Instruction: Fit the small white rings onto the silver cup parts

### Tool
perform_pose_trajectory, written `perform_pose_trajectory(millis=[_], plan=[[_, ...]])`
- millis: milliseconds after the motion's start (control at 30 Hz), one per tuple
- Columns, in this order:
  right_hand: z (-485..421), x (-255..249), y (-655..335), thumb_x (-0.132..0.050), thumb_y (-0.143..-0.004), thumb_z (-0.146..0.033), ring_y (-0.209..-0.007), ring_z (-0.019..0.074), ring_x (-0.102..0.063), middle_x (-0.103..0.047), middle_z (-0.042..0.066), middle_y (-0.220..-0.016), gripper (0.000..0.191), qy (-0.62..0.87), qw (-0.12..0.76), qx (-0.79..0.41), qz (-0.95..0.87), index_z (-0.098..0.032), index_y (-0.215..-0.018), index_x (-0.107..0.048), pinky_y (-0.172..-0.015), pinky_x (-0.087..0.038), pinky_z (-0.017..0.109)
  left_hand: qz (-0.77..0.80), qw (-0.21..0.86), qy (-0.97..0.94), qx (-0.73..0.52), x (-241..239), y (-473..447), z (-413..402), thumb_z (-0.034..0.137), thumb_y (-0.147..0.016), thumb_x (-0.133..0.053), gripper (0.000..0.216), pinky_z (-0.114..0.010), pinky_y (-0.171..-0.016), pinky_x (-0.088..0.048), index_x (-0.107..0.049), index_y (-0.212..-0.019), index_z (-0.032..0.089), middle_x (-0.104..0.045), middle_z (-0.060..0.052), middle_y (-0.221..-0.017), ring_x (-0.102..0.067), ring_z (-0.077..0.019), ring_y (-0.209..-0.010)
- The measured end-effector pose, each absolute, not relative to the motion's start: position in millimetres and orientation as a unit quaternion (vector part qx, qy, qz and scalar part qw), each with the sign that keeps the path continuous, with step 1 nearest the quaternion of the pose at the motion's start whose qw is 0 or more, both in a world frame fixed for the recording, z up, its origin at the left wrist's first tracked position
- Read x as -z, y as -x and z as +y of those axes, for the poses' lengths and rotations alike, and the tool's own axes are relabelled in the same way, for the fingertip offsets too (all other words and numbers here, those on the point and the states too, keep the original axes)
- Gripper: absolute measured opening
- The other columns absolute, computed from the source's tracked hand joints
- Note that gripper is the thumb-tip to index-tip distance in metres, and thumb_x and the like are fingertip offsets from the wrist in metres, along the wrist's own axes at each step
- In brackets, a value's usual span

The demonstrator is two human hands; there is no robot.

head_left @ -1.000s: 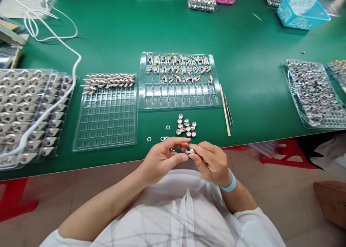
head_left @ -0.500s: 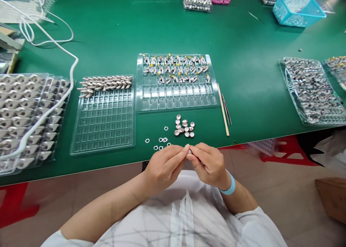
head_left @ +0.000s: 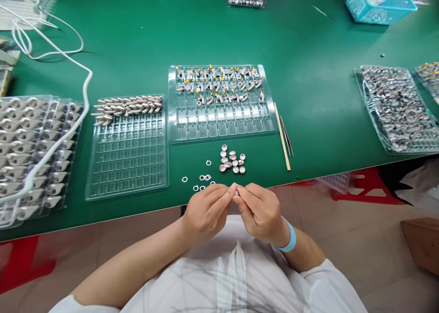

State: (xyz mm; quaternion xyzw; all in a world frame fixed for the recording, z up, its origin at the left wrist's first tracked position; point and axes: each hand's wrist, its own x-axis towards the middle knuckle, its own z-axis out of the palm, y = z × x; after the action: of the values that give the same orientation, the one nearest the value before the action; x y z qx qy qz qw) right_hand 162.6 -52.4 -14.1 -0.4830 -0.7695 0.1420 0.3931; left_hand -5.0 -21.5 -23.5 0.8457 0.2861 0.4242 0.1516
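Note:
My left hand (head_left: 208, 211) and my right hand (head_left: 259, 211) meet fingertip to fingertip just over the table's front edge. Both are closed in a pinch on a small silvery metal part (head_left: 236, 193), mostly covered by the fingers. Beyond them lie several small round metal caps (head_left: 235, 163) in a loose cluster. To the left of the caps, several thin white rings (head_left: 207, 177) are scattered on the green surface. Farther back, a clear plastic tray (head_left: 222, 130) carries rows of small curved metal pieces with yellow tips.
Left are a clear tray (head_left: 128, 162) partly filled with metal pieces and stacked trays of larger parts (head_left: 25, 160), crossed by a white cable (head_left: 85, 91). A wooden stick (head_left: 281, 137) and tweezers (head_left: 286, 137) lie right of centre. A loaded tray (head_left: 394, 109) and blue basket (head_left: 380, 7) stand farther right.
The view has shifted slightly. Both hands stay pinched together on the small metal part, with only a slight shift of the fingers.

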Motion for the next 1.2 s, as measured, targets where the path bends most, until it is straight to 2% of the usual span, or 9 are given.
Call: perform_pose_trajectory(millis=[433,700,1200], plan=[[-55.6,19.9,-156.7,-0.047,-0.091,-0.011,-0.064,0.0164,-0.055,-0.059,0.006,-0.073,0.027,0.491,0.396,-0.094,-0.77,-0.011,-0.116,-0.057,-0.053,-0.047,0.028,0.284,0.145,-0.864,-0.389,27.5,6.2,-21.1,0.002,-0.086,-0.044,0.057,-0.034,-0.07,-0.061,-0.038,-0.142,0.013,-0.073,-0.011,-0.089,-0.07,-0.0197,-0.078],[-53.3,26.9,-156.5,-0.05,-0.09,-0.011,-0.063,0.0165,-0.055,-0.06,0.006,-0.074,0.028,0.49,0.395,-0.079,-0.773,-0.01,-0.118,-0.056,-0.052,-0.046,0.028,0.284,0.132,-0.867,-0.387,30.9,5.6,-18.1,-0.001,-0.082,-0.047,0.06,-0.035,-0.063,-0.06,-0.039,-0.141,0.01,-0.073,-0.012,-0.085,-0.068,-0.0211,-0.074],[-45.5,37.3,-155.4,-0.053,-0.088,-0.008,-0.062,0.0157,-0.052,-0.059,0.007,-0.073,0.023,0.49,0.39,-0.117,-0.771,-0.008,-0.11,-0.059,-0.053,-0.044,0.028,0.299,0.119,-0.866,-0.382,37.3,4.1,-10.5,-0.001,-0.083,-0.046,0.053,-0.033,-0.059,-0.059,-0.044,-0.136,0.008,-0.072,-0.012,-0.08,-0.067,-0.0202,-0.071]])
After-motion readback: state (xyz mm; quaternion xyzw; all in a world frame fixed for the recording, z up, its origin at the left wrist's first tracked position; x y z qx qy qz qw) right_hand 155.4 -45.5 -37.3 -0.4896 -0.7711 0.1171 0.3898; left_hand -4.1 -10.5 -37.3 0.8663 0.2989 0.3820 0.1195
